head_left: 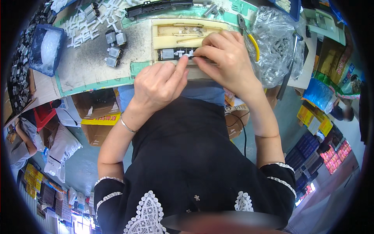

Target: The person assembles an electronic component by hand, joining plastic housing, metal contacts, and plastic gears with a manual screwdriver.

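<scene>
"On the table, just beyond the person's lap, what are the two hands at?"

"A narrow black frame (175,57). It lies lengthwise in the near slot of a cream block (165,41), with a silver motor (167,54) at its left end and small white pieces (179,53) toward the middle."

"How does the left hand (159,84) stand?"

"Its forefinger is stretched out, the tip at the white pieces, and the other fingers are curled back. I cannot tell whether it grips anything."

"And the right hand (229,57)?"

"It arches over the right end of the frame and hides that part. Thumb and forefinger come close together there; whether something small is pinched between them, I cannot tell."

"What lies to the left of the block?"

"Loose motors (113,52), a scattered heap of pale grey plastic parts (80,30), and farther over a blue tray (58,65) with a whitish bundle (49,48) inside."

"Beyond it?"

"A long black shell (157,7) near the far side of the table."

"On the right?"

"Pliers (244,29) with a yellow handle, beside a clear plastic bag (272,46) of grey parts. A hammer (290,72) lies along the bag's right side, its handle reaching past the table's near edge."
</scene>
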Tool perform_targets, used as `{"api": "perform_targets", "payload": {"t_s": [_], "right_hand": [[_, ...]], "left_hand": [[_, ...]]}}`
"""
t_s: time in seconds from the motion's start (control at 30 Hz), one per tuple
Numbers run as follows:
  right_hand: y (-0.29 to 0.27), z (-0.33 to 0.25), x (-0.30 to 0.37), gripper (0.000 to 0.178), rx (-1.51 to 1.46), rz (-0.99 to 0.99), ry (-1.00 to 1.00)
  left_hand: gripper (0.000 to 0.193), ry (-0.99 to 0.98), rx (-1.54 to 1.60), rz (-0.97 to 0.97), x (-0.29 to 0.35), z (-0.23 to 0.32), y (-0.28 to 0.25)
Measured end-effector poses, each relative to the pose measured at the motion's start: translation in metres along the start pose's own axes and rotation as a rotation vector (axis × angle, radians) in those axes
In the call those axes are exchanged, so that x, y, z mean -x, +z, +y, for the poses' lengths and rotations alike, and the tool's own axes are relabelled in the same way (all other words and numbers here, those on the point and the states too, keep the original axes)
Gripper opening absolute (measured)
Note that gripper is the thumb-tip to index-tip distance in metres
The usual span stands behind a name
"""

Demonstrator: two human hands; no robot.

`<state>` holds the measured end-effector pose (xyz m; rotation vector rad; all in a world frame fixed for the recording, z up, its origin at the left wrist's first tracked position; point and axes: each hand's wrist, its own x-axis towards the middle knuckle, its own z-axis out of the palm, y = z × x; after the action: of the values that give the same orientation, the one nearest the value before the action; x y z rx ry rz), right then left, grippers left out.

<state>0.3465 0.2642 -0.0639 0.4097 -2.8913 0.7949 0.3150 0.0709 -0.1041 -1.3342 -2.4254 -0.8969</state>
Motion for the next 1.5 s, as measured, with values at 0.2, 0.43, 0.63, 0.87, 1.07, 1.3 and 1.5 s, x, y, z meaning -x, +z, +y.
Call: {"api": "perform_targets", "payload": {"t_s": [0.2,0.43,0.63,0.87,1.07,1.3,1.5], "right_hand": [[0.004,0.005,-0.005,0.010,0.092,-0.042,-0.134],[0.000,0.007,-0.005,0.011,-0.003,-0.059,-0.073],[-0.005,0.009,0.001,0.015,-0.039,-0.085,0.010],[-0.005,0.003,-0.004,0.018,-0.013,-0.069,0.037],[-0.005,0.003,-0.006,0.016,0.052,-0.041,-0.007],[-0.009,-0.006,-0.017,0.017,0.108,-0.151,-0.087],[-0.011,0.009,0.006,0.020,-0.037,0.090,0.033]], "left_hand": [[0.031,-0.001,-0.016,-0.031,0.001,-0.003,0.000],[0.032,0.001,-0.016,-0.037,0.002,-0.004,0.001],[0.036,-0.076,-0.009,0.024,0.005,-0.010,-0.006],[0.035,-0.081,0.059,0.044,0.006,-0.014,-0.002],[0.035,0.079,-0.027,-0.062,0.006,0.001,0.010],[0.038,0.058,-0.132,-0.127,0.006,0.010,0.015],[0.039,0.071,0.061,-0.077,0.007,0.005,0.005]]}}
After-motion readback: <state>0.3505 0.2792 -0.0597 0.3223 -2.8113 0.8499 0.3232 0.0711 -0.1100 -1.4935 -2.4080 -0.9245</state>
